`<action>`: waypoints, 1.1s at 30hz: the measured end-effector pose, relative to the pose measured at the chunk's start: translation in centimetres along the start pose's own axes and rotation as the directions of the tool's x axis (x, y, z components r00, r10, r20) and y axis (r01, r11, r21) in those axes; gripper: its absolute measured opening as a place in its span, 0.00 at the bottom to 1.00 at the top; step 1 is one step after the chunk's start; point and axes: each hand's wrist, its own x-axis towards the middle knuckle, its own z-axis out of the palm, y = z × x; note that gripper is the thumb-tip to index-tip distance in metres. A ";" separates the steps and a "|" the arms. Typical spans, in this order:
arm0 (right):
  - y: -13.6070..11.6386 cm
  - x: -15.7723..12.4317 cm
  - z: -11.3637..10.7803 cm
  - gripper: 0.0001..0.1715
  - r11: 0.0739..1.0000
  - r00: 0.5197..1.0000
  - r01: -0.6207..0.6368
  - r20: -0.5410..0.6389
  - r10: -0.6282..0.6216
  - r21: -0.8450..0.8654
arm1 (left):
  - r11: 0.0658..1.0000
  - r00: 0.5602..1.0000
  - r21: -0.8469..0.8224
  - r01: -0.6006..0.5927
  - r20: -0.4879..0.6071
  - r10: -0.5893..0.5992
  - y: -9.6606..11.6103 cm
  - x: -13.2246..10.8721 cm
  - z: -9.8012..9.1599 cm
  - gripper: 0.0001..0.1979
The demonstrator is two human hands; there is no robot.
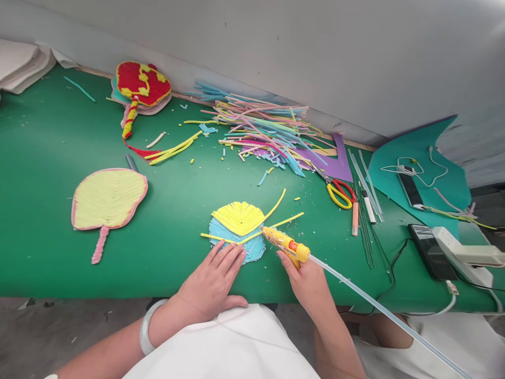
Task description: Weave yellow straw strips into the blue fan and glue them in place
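Note:
A half-made fan (239,229) of yellow strips over light blue strips lies on the green table (59,231) near its front edge. My left hand (213,281) rests flat on the table, fingers stretched out, its fingertips pressing the fan's blue lower edge. My right hand (307,281) is closed around a yellow glue gun (284,244). The gun's nozzle points left and touches the fan's right edge beside a loose yellow strip (286,220). A long clear glue stick (386,315) trails from the gun's rear to the lower right.
A yellow fan with a pink rim (107,202) lies left, a red fan (141,87) at the back. A pile of coloured strips (264,131) sits behind, scissors (339,192) to the right, with phones (410,190), a power strip (465,255) and cables beyond.

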 end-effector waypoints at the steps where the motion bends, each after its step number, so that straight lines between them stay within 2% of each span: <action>1: 0.0 0.0 0.0 0.28 1.000 1.000 -0.002 -0.003 0.002 -0.005 | 1.000 1.000 -0.004 0.002 0.001 -0.002 0.0 0.0 0.0 0.51; 8: 0.1 0.3 0.1 0.28 0.999 0.999 -0.020 -0.030 0.019 -0.034 | 1.000 1.000 -0.010 0.017 -0.003 -0.017 0.2 0.0 0.0 0.53; 19: 0.2 0.6 0.1 0.31 0.996 0.997 -0.060 -0.050 0.057 -0.063 | 1.000 1.000 0.014 0.006 -0.015 -0.006 0.2 0.0 0.0 0.51; 33: 0.2 0.8 0.0 0.34 0.996 0.995 -0.044 -0.091 0.036 -0.083 | 1.000 1.000 0.024 0.018 -0.002 -0.018 0.3 0.0 0.1 0.50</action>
